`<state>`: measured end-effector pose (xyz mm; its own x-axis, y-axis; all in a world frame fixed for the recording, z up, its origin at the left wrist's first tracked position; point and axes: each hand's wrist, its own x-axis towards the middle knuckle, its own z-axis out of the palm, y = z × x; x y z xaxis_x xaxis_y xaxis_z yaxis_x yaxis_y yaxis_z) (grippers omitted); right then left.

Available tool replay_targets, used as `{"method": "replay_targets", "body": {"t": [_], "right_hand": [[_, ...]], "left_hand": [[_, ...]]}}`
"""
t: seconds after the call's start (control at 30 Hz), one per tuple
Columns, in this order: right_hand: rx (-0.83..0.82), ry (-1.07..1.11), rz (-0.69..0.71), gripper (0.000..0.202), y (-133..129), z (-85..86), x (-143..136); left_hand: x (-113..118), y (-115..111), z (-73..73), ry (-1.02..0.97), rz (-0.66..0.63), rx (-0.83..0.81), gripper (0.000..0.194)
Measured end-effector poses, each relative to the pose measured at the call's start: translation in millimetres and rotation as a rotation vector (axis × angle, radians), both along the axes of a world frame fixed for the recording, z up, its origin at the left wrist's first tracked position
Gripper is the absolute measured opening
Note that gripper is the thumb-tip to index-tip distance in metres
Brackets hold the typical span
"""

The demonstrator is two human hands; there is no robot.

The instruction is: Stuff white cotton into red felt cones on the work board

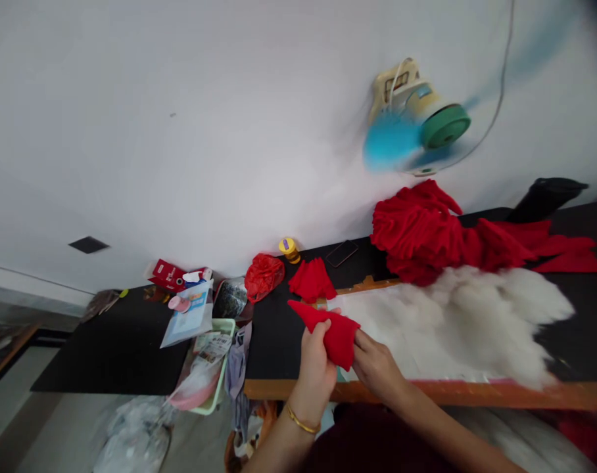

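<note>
A small pointed red cloth piece [336,335], shaped like a cone or little hat, is held above the front of the table, its tip toward the upper left. My left hand [318,355] is closed around its lower left side, thumb on top. At the wide right end, my right hand [375,361] grips the edge, and some of its fingertips are hidden by the cloth. Loose white stuffing [476,322] lies to the right on a white sheet [377,328]. Just behind the hands sits a small stack of red cloth pieces [312,280].
A large red cloth heap [427,230] lies at the back right, below a spinning wall fan [444,125]. Along the back are a phone [342,253], a yellow-lidded jar [289,250] and a red plastic bag [263,277]. A green basket [222,368] stands left of the table.
</note>
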<state>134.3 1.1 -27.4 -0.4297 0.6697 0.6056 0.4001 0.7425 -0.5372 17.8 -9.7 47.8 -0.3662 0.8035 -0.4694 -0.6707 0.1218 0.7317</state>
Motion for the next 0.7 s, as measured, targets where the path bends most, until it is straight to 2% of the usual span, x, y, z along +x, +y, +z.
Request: {"method": "replay_targets", "body": {"t": [0.13,0.23,0.33,0.43,0.5,0.6,0.7], "right_hand": [[-0.006,0.023,-0.024,0.044,-4,-9.0,-2],[-0.067,0.094,-0.029,0.050,-6,-10.9,0],[-0.090,0.114,-0.002,0.047,-7,-12.2,-2],[-0.089,0.096,0.064,0.040,-4,-15.7,-8],[-0.171,0.093,0.068,0.035,-2,-17.1,-12],[-0.314,0.131,0.018,0.035,2,-12.6,-14],[-0.313,0.203,0.014,0.040,5,-0.7,-8]], "left_hand": [[5,-1,4.5,0.013,-0.034,0.020,0.044],[3,-1,4.1,-0.011,-0.008,0.010,0.044],[5,-1,0.8,-0.020,0.008,-0.014,0.050],[14,-2,-3.6,0.099,0.000,-0.013,0.055],[23,-3,-6.2,0.153,0.008,-0.016,0.056],[27,-1,-8.5,0.120,0.004,-0.019,0.052],[17,8,-8.9,0.011,0.038,-0.009,0.042]]}}
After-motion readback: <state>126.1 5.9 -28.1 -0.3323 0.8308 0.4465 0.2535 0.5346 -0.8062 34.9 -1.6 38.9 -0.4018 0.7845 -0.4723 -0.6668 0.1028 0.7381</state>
